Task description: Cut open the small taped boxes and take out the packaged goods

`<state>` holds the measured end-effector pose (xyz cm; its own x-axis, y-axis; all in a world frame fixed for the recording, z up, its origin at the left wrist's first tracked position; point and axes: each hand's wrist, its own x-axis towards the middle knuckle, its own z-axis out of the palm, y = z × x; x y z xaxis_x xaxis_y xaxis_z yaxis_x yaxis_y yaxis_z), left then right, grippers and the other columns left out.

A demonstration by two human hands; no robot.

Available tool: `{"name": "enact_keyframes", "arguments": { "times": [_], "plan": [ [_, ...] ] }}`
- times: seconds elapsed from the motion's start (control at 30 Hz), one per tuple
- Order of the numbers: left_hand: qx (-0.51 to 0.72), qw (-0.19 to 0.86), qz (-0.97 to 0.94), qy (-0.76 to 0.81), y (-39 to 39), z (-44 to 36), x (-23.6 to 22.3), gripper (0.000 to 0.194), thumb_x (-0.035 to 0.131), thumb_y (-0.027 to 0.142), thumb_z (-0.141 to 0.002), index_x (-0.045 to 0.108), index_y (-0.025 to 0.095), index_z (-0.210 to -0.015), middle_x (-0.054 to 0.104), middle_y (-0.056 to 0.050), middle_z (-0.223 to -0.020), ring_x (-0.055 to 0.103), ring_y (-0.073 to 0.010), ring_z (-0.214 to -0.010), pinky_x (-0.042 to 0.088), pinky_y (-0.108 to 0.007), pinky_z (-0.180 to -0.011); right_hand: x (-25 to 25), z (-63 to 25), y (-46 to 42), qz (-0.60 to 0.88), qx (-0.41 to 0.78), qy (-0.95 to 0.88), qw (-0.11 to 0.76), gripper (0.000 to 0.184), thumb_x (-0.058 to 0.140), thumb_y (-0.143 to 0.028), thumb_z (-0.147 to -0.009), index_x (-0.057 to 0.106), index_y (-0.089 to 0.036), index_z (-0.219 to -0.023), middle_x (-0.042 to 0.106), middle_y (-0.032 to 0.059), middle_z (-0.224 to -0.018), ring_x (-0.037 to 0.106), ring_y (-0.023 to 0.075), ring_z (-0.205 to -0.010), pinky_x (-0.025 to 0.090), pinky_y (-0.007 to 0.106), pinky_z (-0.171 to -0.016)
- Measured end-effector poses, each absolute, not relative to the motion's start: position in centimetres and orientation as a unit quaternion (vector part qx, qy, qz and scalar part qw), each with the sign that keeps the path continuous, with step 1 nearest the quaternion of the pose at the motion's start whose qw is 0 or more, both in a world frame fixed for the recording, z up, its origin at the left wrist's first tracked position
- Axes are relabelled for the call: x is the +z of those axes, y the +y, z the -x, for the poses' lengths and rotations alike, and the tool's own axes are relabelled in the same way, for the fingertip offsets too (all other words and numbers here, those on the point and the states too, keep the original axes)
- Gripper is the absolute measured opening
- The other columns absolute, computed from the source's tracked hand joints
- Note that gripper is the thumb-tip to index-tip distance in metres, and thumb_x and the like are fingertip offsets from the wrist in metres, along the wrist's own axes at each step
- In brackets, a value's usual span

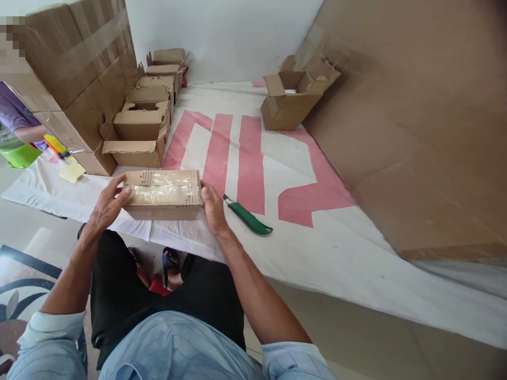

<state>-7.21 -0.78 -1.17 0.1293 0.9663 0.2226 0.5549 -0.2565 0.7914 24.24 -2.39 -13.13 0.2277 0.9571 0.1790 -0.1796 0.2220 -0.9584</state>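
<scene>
A small brown cardboard box (164, 211), closed with clear tape along its top, is held level at the table's front edge. My left hand (108, 203) grips its left end, thumb near the top corner. On the opposite end my right hand (214, 207) presses with the thumb toward the top edge. Just right of that hand lies a knife with a green handle (250, 218), its short blade pointing up and left. What the box contains is hidden.
Several open cardboard boxes (134, 153) stand in a row at the left, beside a wall of stacked cartons (85, 68). Another open box (283, 113) sits at the back. A large carton (428, 137) fills the right. Beyond the stack, a person's purple sleeve (13, 111) shows.
</scene>
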Motion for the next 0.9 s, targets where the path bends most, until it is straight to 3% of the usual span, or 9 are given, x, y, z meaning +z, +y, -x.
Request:
{"name": "enact_keyframes", "arguments": {
  "times": [0.1,0.2,0.33,0.53,0.7,0.9],
  "plan": [
    [0.403,0.344,-0.694,0.487,-2.1,5.7,-1.5,0.078,0.073,0.079,-0.102,0.072,0.026,-0.159,0.071,-0.016,-0.166,0.077,-0.038,-0.13,0.067,-0.049,-0.102,-11.7,-27.7,-2.1,0.423,0.48,-0.436,0.633,0.068,0.085,-0.075,-0.093,0.078,-0.032,-0.145,0.082,0.0058,-0.151,0.07,0.0353,-0.148,0.055,0.054,-0.129],
    [0.424,0.355,-0.705,0.444,-3.1,4.5,-1.5,0.072,0.072,0.074,-0.106,0.07,0.03,-0.163,0.07,-0.015,-0.168,0.074,-0.0382,-0.138,0.065,-0.052,-0.108,-11.3,-30.3,-2.8,0.414,0.531,-0.418,0.609,0.058,0.087,-0.064,-0.091,0.08,-0.031,-0.138,0.085,0.0055,-0.144,0.072,0.0363,-0.147,0.062,0.053,-0.122],
    [0.437,0.33,-0.725,0.418,-3.8,3.8,-2.2,0.067,0.071,0.069,-0.109,0.068,0.031,-0.165,0.07,-0.016,-0.169,0.064,-0.0404,-0.155,0.061,-0.057,-0.117,-12.1,-32.4,-3.4,0.415,0.562,-0.385,0.603,0.049,0.083,-0.06,-0.09,0.081,-0.029,-0.128,0.088,0.0068,-0.131,0.077,0.0372,-0.141,0.067,0.052,-0.113],
    [0.427,0.271,-0.768,0.392,-4.3,2.7,-4.0,0.067,0.081,0.063,-0.105,0.068,0.032,-0.163,0.065,-0.018,-0.172,0.064,-0.0401,-0.157,0.064,-0.057,-0.113,-13.1,-32.6,-3.4,0.407,0.572,-0.335,0.628,0.044,0.083,-0.056,-0.087,0.083,-0.029,-0.122,0.089,0.0084,-0.126,0.077,0.0376,-0.141,0.065,0.055,-0.118],
    [0.461,0.247,-0.764,0.378,-4.8,1.8,-4.7,0.056,0.087,0.06,-0.103,0.078,0.029,-0.149,0.068,-0.019,-0.167,0.067,-0.0385,-0.153,0.062,-0.06,-0.117,-13.9,-33.1,-3.4,0.421,0.574,-0.315,0.628,0.042,0.084,-0.055,-0.088,0.084,-0.029,-0.122,0.089,0.0069,-0.123,0.081,0.037,-0.134,0.065,0.057,-0.119],
    [0.491,0.252,-0.738,0.388,-5.0,1.4,-5.2,0.054,0.094,0.068,-0.094,0.085,0.026,-0.127,0.072,-0.018,-0.158,0.071,-0.0377,-0.146,0.061,-0.059,-0.117,-14.4,-33.5,-3.6,0.429,0.579,-0.295,0.628,0.048,0.086,-0.057,-0.085,0.085,-0.028,-0.124,0.09,0.0073,-0.126,0.082,0.0363,-0.129,0.066,0.056,-0.119]
  ]
}}
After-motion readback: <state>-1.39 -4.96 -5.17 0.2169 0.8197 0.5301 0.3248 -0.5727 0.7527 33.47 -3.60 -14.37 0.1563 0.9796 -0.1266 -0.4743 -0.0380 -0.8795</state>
